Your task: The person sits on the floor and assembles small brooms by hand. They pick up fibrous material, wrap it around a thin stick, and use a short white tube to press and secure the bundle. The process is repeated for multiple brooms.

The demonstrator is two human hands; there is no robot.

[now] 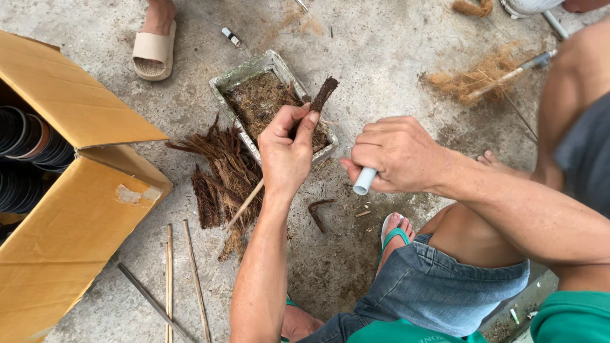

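- Left hand (286, 149), centre of frame, pinched shut on a stick wrapped in dark brown fibre (323, 95); the wrapped end pokes up and right past the thumb, the bare thin stick tail comes out below the palm toward lower left.
- Right hand (397, 154), just right of the left, fisted around a short white tube (365, 180); only the tube's lower end shows, the rest is hidden in the fist.
- Hands close together, not touching.
- Grey rectangular tray (223, 82) of brown fibre crumbs directly behind the left hand; its lower right part is covered by the hand.
- Pile of dark fibre strips (222, 174) on the concrete, left of the left wrist.
- Loose thin sticks (190, 273) at lower left.
- Open cardboard box (70, 235) at left edge, cut off; black stacked round items (25, 136) inside, hard to identify.
- Another person's foot in a beige sandal (152, 51) at top left, cut off.
- Tan fibre clump (476, 79) at upper right.
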